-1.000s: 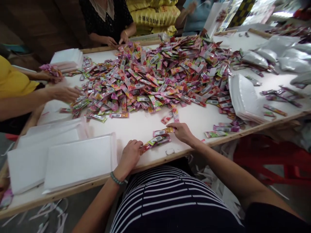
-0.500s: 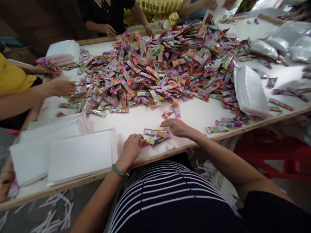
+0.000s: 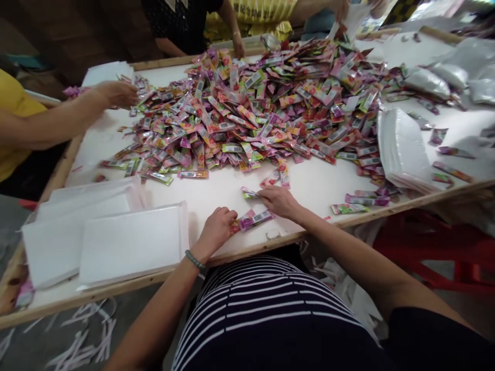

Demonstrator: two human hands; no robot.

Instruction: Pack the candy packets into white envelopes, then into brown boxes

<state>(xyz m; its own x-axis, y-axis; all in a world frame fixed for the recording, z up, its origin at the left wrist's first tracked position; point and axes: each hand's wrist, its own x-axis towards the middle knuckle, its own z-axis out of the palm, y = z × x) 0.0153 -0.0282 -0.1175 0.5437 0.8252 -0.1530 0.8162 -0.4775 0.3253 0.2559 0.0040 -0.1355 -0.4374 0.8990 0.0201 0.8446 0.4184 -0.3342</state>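
My left hand [image 3: 217, 226], a beaded bracelet on its wrist, pinches the end of a red-orange stick packet [image 3: 234, 228] close to the table's front edge. Touching that packet is a purple stick packet [image 3: 257, 219], which lies flat with a pink one partly under it. My right hand [image 3: 281, 201] has its fingers closed on a green stick packet [image 3: 249, 193], held just above the others. Two pink and orange packets [image 3: 284, 174] lie beyond my right hand, in front of a big heap of mixed stick packets [image 3: 240, 113].
White flat bags [image 3: 131, 242] lie stacked at the left, another white stack [image 3: 404, 149] at the right. Filled clear bags [image 3: 427, 81] are at the far right. A co-worker's hand [image 3: 118, 94] reaches in from the left; others work across the table. A red stool [image 3: 433, 247] stands below.
My right hand has closed on the green packet and lifted it away from the small group. An orange packet no longer shows on top there. The left co-worker's hand has moved farther up the table.
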